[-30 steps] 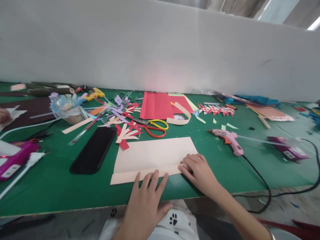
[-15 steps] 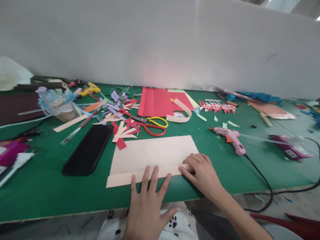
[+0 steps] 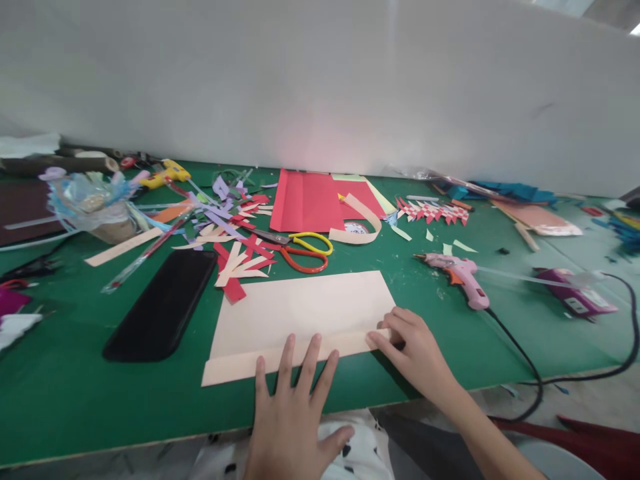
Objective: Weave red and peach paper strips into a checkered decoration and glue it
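Note:
A cream sheet of paper [image 3: 300, 307] lies on the green table with its near edge folded over into a narrow band. My left hand [image 3: 295, 407] is spread flat, its fingertips pressing on that folded band. At the right end of the fold, my right hand [image 3: 413, 347] pinches the paper between thumb and curled fingers. Just beyond the sheet rest scissors [image 3: 305, 252] with one yellow and one orange handle loop. Red and cream paper strips [image 3: 245, 263] touch the sheet's far left corner.
A black phone [image 3: 163, 303] lies left of the sheet. Right of it is a pink glue gun [image 3: 463, 277] with a trailing black cord. Red paper [image 3: 310, 203], a curled cream strip [image 3: 367, 223] and a red-white woven paper piece [image 3: 435, 211] lie farther back. A yellow glue gun [image 3: 167, 175] sits back left.
My right hand has slid slightly right along the fold to the sheet's end. My left hand stays spread on the paper. The whole view has shifted a little.

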Demonstrator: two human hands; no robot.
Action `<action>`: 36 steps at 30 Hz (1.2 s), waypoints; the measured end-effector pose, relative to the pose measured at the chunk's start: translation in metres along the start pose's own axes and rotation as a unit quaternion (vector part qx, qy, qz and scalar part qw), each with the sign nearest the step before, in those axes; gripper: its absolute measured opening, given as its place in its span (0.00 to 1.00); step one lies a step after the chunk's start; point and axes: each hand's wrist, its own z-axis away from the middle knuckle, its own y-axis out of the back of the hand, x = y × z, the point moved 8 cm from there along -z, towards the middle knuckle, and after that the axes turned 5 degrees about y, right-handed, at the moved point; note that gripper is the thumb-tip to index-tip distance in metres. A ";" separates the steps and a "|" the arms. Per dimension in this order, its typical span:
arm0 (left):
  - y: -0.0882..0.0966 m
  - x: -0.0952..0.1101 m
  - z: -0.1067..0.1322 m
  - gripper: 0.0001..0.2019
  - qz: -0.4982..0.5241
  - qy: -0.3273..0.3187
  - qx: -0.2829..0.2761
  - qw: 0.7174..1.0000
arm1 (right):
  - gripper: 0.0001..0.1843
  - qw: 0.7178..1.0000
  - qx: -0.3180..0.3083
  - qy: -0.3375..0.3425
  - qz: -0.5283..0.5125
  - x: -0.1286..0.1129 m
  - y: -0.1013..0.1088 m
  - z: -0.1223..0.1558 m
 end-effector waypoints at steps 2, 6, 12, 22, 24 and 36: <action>0.000 0.000 0.000 0.36 -0.001 -0.008 0.007 1.000 | 0.17 1.000 0.006 -0.008 0.007 0.002 0.001 0.001; 0.001 0.001 0.001 0.36 0.000 -0.027 0.018 0.999 | 0.14 1.000 0.003 -0.013 0.016 0.003 0.000 0.002; -0.002 -0.001 0.002 0.35 0.000 -0.022 0.014 1.000 | 0.16 0.998 0.004 0.017 0.055 0.001 -0.001 0.000; 0.002 -0.004 0.002 0.33 0.000 -0.031 0.024 0.999 | 0.15 0.995 0.004 0.029 0.095 0.000 -0.004 0.000; 0.003 -0.011 0.005 0.33 0.006 -0.048 0.022 0.999 | 0.15 0.995 0.007 0.031 0.096 0.001 -0.004 0.000; 0.027 -0.070 0.038 0.37 -0.018 -0.067 0.078 0.995 | 0.15 0.995 -0.004 0.022 0.102 0.000 -0.005 0.002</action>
